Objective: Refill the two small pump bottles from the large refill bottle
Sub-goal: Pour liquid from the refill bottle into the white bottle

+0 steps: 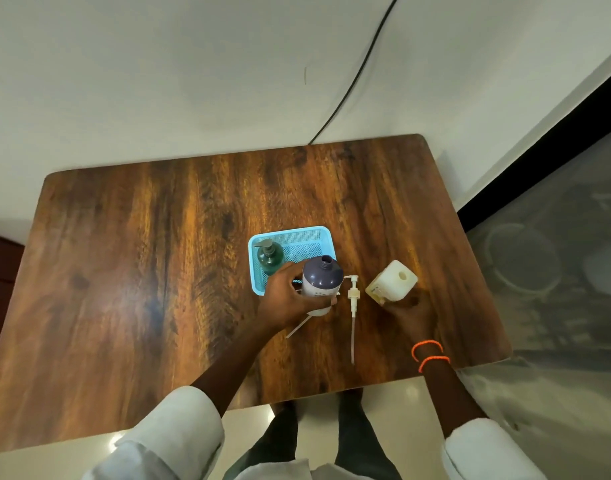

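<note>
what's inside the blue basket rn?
One dark green pump bottle stands in the blue basket's left end. Its near part is covered by the left hand and the purple bottle.

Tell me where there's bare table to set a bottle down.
The whole table left of the blue basket is bare, and so is the strip behind it. It is crowded near the front: purple bottle, loose pump, cream bottle stand close together.

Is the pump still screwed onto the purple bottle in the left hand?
No. The purple bottle in the left hand has an open, bare neck, and a white pump lies on the table beside it.
</note>
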